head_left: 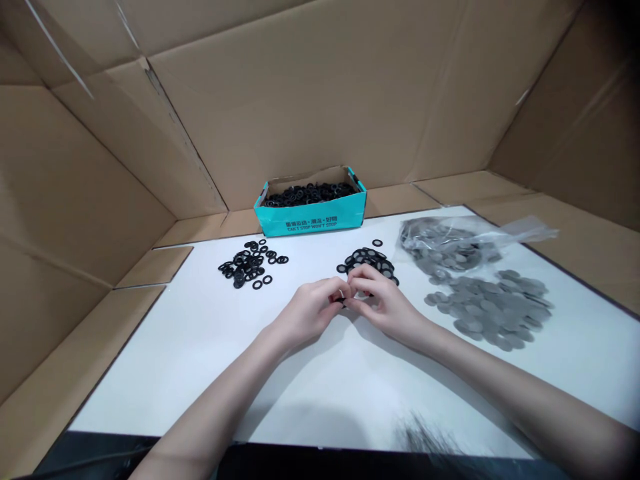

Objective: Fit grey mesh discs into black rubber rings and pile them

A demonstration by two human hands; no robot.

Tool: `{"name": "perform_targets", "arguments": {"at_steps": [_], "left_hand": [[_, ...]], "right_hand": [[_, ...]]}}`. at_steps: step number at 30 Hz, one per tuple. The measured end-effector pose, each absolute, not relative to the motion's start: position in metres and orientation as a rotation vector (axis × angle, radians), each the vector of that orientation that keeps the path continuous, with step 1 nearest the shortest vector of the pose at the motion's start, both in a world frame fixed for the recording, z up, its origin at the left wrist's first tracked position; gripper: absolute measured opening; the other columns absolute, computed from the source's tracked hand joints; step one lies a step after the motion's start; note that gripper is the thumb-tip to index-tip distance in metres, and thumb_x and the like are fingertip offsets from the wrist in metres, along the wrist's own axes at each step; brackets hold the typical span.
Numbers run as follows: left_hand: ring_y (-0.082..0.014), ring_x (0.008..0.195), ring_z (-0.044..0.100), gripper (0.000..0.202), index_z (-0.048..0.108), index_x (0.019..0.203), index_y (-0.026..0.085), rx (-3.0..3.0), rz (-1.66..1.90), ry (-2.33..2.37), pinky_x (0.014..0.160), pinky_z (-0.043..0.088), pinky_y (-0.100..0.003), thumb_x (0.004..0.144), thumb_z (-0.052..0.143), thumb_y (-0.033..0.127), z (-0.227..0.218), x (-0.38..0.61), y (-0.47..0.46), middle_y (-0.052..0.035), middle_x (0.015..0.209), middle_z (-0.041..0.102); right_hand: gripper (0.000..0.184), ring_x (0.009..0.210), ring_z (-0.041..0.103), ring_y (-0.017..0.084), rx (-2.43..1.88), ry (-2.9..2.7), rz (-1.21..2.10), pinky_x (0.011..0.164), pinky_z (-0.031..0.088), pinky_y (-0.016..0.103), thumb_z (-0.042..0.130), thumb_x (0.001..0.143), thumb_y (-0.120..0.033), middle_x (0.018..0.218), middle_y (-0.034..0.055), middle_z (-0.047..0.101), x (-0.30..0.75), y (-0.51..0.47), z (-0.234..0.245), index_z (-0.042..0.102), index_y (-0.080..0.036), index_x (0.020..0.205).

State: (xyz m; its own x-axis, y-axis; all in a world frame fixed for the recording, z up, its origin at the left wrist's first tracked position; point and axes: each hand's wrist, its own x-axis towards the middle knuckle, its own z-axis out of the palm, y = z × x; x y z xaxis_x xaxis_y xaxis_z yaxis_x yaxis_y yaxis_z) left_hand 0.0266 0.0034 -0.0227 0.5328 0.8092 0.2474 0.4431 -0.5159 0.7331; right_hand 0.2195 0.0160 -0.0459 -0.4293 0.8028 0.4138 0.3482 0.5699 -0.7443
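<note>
You seem to be in a small makeshift workshop: brown cardboard walls (320,100) box in your white table (165,353), and small parts lie on it in bulk, including loose black rings (243,263) and gray discs (495,310), beside a clear plastic bag (450,243) and 1 ring-filled turquoise carton (313,219).

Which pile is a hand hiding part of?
The middle pile, black with grey: the right hand covers some of it. No hand covers the left black pile or right grey pile.
</note>
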Motion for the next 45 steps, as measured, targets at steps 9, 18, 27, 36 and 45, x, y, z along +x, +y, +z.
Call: {"name": "perform_targets", "arguments": {"at_steps": [9, 18, 27, 36, 45], "left_hand": [[-0.0129, 0.087, 0.056, 0.024, 0.051, 0.111, 0.021, 1.762, 1.013, 0.969, 0.083, 0.046, -0.026, 0.088, 0.057, 0.016, -0.025, 0.027, 0.001, -0.0015, 0.094, 0.057], [-0.0092, 0.066, 0.056, 0.033, 0.049, 0.118, 0.025, 1.503, 0.958, 0.955, 0.058, 0.048, -0.022, 0.089, 0.063, 0.031, -0.026, 0.029, 0.001, 0.0003, 0.09, 0.054], [-0.011, 0.079, 0.057, 0.027, 0.054, 0.112, 0.021, 1.71, 0.969, 0.954, 0.071, 0.045, -0.022, 0.089, 0.065, 0.026, -0.027, 0.024, 0.004, -0.0016, 0.091, 0.059], [-0.0088, 0.074, 0.052, 0.013, 0.052, 0.099, 0.019, 1.826, 0.963, 0.933, 0.067, 0.042, -0.02, 0.089, 0.06, 0.022, -0.025, 0.025, 0.002, -0.0005, 0.092, 0.056], [-0.0086, 0.067, 0.048, 0.013, 0.053, 0.097, 0.02, 1.992, 0.775, 0.99, 0.063, 0.039, -0.02, 0.085, 0.058, 0.017, -0.024, 0.019, 0.004, 0.0022, 0.081, 0.057]], "right_hand": [[0.013, 0.083, 0.059, 0.018, -0.955, -1.924, 0.779, 0.06, 0.046, 0.027, 0.062, 0.087, -0.028, 0.093, 0.0065, 0.058, 0.22, 0.015, -0.042, 0.064, -0.021, 0.076], [0.012, 0.088, 0.061, 0.02, -0.976, -1.937, 0.786, 0.06, 0.046, 0.027, 0.062, 0.087, -0.027, 0.096, 0.0074, 0.059, 0.219, 0.013, -0.044, 0.067, -0.021, 0.079], [0.007, 0.09, 0.061, 0.02, -0.922, -1.971, 0.687, 0.074, 0.049, 0.032, 0.062, 0.087, -0.022, 0.096, 0.0073, 0.061, 0.22, 0.015, -0.043, 0.065, -0.02, 0.081], [0.013, 0.085, 0.058, 0.017, -0.921, -1.934, 0.844, 0.059, 0.045, 0.025, 0.059, 0.088, -0.023, 0.101, 0.008, 0.057, 0.218, 0.01, -0.039, 0.059, -0.02, 0.075], [0.011, 0.092, 0.059, 0.019, -0.886, -2.025, 0.742, 0.076, 0.05, 0.032, 0.059, 0.087, -0.018, 0.097, 0.0071, 0.057, 0.219, 0.012, -0.047, 0.061, -0.019, 0.075]]}}
